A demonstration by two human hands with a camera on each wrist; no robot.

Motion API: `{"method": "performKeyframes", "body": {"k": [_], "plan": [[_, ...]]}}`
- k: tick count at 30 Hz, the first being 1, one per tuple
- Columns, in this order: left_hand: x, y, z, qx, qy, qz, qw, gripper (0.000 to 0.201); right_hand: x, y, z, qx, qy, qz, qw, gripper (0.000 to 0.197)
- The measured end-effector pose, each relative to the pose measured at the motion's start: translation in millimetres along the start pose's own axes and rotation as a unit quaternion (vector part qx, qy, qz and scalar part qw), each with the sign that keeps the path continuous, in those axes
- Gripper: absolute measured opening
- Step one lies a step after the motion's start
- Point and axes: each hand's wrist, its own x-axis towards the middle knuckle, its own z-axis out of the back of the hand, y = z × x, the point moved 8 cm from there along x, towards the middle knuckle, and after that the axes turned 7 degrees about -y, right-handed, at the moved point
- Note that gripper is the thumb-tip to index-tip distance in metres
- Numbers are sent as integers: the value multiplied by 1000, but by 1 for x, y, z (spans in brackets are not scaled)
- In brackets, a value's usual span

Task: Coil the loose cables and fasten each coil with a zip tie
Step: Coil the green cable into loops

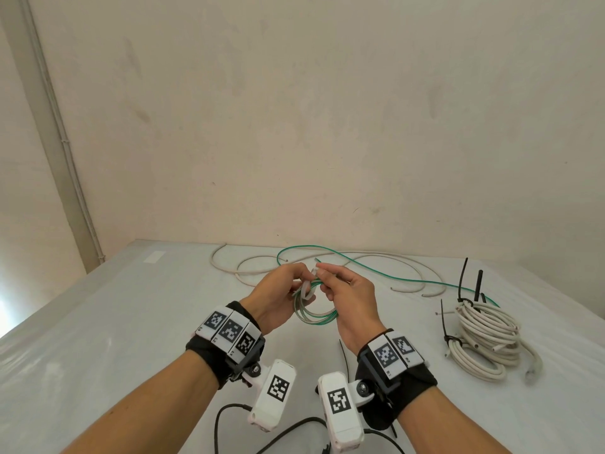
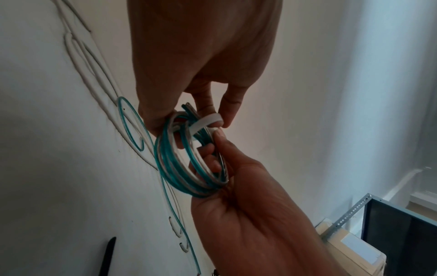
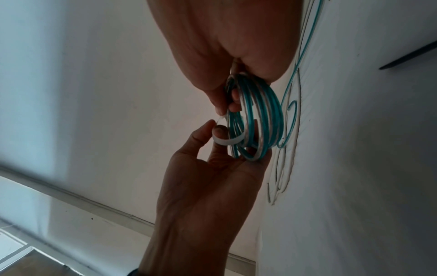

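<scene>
the left hand grips the green coil above the table so its loops stay stacked. the right hand pinches a white tie wrapped across the loops, probably to thread it.

Grey table with loose white cable, tied white coils, black zip tie.

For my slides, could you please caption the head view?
Both hands loop a white zip tie around a green cable coil.
</scene>
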Motion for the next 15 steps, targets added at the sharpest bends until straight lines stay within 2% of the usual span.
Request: {"method": "performKeyframes", "body": {"k": [10, 15], "plan": [[5, 6, -1, -8, 5, 5, 1000, 5, -1, 1, 3, -21, 2, 10, 1000, 12], [5, 3, -3, 10, -8, -19, 1000, 10, -2, 2, 4, -35, 0, 22, 999, 12]]}}
